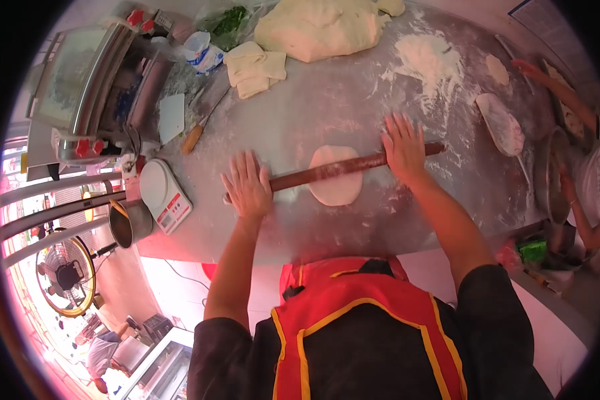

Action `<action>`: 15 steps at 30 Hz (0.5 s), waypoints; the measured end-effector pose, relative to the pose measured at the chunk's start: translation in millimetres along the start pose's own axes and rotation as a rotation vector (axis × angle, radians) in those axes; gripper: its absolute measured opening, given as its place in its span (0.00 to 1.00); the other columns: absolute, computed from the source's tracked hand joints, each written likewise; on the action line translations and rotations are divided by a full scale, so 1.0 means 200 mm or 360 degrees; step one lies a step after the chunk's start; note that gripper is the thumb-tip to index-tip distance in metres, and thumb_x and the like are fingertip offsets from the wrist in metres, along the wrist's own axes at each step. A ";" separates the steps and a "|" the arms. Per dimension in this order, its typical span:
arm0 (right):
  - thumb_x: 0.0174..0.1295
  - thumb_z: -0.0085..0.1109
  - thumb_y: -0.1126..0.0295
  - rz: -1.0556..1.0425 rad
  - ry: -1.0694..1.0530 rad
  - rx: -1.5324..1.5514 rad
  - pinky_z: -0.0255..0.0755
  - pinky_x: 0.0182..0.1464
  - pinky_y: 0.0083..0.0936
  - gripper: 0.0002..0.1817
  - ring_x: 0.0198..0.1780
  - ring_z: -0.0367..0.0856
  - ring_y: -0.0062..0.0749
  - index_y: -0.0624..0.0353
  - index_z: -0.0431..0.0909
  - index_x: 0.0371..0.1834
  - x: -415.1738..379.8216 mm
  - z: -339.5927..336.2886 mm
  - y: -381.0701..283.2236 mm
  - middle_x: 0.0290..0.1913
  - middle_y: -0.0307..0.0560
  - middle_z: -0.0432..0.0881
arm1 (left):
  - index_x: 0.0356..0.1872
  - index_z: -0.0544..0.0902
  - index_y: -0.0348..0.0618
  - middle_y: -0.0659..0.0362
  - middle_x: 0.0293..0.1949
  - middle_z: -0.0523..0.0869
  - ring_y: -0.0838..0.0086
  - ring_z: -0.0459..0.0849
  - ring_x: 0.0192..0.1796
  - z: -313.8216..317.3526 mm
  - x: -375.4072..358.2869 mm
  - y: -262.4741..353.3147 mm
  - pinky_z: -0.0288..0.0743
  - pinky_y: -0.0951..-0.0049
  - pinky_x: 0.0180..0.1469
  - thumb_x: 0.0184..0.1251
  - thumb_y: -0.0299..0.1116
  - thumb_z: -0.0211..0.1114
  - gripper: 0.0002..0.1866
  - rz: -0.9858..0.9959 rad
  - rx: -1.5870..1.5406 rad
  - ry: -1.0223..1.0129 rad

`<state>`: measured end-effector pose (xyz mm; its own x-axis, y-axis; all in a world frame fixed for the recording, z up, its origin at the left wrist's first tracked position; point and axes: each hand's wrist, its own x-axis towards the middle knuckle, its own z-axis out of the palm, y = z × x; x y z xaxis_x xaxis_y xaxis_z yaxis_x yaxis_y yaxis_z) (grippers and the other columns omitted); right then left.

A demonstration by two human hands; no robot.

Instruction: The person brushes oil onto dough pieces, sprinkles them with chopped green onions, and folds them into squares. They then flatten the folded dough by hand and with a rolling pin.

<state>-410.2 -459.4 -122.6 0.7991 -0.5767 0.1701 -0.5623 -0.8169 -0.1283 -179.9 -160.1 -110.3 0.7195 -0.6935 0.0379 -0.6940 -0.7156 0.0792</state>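
Note:
A dark wooden rolling pin (353,166) lies slantwise across a flat round of dough (333,193) on the grey worktop. My left hand (249,187) rests flat on the pin's left end, its fingers stretched forward. Toward the pin's other end, my right hand (405,150) presses down with an open palm and extended fingers. The dough shows on both sides of the pin, between my hands. Both palms hide parts of the pin.
A large dough mass (320,30) and folded dough (255,70) lie at the back, near spilled flour (430,60). A scale (163,193), a wooden-handled tool (193,139) and a metal pot (132,223) are left. Another person's hand (533,71) reaches in at right.

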 end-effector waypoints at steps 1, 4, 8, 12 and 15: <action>0.71 0.47 0.54 -0.0025 0.0056 -0.0094 0.47 0.74 0.55 0.30 0.73 0.60 0.45 0.56 0.62 0.72 0.14 0.03 0.01 0.73 0.50 0.63 | 0.73 0.60 0.37 0.48 0.76 0.57 0.54 0.50 0.79 -0.01 0.15 0.01 0.39 0.43 0.76 0.73 0.51 0.49 0.35 0.0001 0.0064 0.0050; 0.72 0.46 0.54 0.0036 0.0193 -0.0111 0.48 0.74 0.53 0.29 0.74 0.60 0.44 0.56 0.61 0.72 0.48 0.07 0.03 0.73 0.49 0.64 | 0.74 0.60 0.39 0.49 0.77 0.55 0.56 0.47 0.79 0.01 0.53 0.00 0.38 0.45 0.76 0.74 0.53 0.48 0.36 0.0046 0.0068 0.0291; 0.72 0.45 0.54 -0.0131 0.0138 0.0028 0.48 0.74 0.53 0.29 0.75 0.57 0.44 0.56 0.60 0.73 0.41 0.01 0.02 0.74 0.50 0.62 | 0.73 0.60 0.37 0.47 0.75 0.58 0.56 0.52 0.78 0.01 0.46 0.00 0.40 0.45 0.76 0.73 0.51 0.51 0.36 0.0143 0.0067 0.0336; 0.69 0.49 0.59 -0.0170 -0.0152 0.0247 0.47 0.74 0.52 0.33 0.75 0.56 0.50 0.60 0.56 0.74 -0.38 -0.16 -0.01 0.74 0.57 0.60 | 0.71 0.61 0.33 0.44 0.72 0.63 0.48 0.56 0.76 0.00 -0.33 0.01 0.41 0.42 0.75 0.67 0.49 0.56 0.38 0.0177 -0.0341 0.0106; 0.67 0.51 0.60 -0.0210 -0.0143 0.0277 0.47 0.74 0.52 0.35 0.75 0.56 0.52 0.63 0.56 0.74 -0.49 -0.23 -0.03 0.73 0.60 0.60 | 0.71 0.62 0.33 0.44 0.71 0.64 0.48 0.55 0.76 -0.02 -0.46 0.05 0.39 0.40 0.75 0.66 0.49 0.58 0.39 0.0147 -0.0348 0.0030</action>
<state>-494.8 -398.9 -93.6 0.8833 -0.4557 0.1099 -0.4128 -0.8672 -0.2784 -253.2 -104.1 -108.6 0.6550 -0.7521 0.0732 -0.7358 -0.6128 0.2883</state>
